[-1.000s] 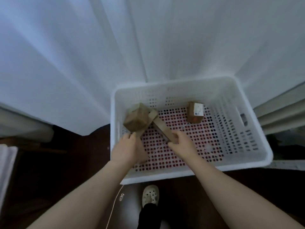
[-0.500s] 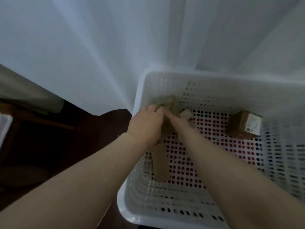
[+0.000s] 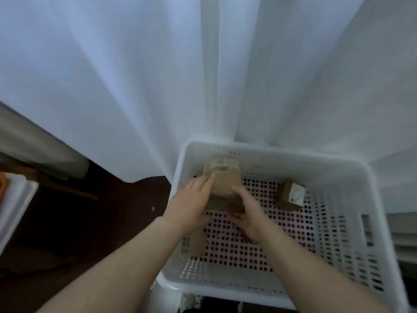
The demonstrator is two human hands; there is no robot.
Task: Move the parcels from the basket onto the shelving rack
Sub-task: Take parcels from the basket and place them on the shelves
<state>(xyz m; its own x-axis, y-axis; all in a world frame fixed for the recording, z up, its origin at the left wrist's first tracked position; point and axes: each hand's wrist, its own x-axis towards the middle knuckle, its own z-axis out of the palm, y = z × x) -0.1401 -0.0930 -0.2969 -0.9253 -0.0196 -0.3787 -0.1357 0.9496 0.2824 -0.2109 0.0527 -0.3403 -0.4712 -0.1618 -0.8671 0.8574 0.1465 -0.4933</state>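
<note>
The perforated basket (image 3: pixel 225 290) and curtain (image 3: pixel 158 86) are white, parcels (image 3: pixel 225 186) brown, floor (image 3: pixel 112 211) dark brown.

The white perforated basket (image 3: pixel 293 164) carries the parcels. On its holed bottom, a small labelled parcel (image 3: pixel 291 195) lies toward the far right. A long flat parcel (image 3: pixel 196 243) lies along the left wall, and stacked brown parcels (image 3: pixel 223 177) are at the far-left corner.
</note>
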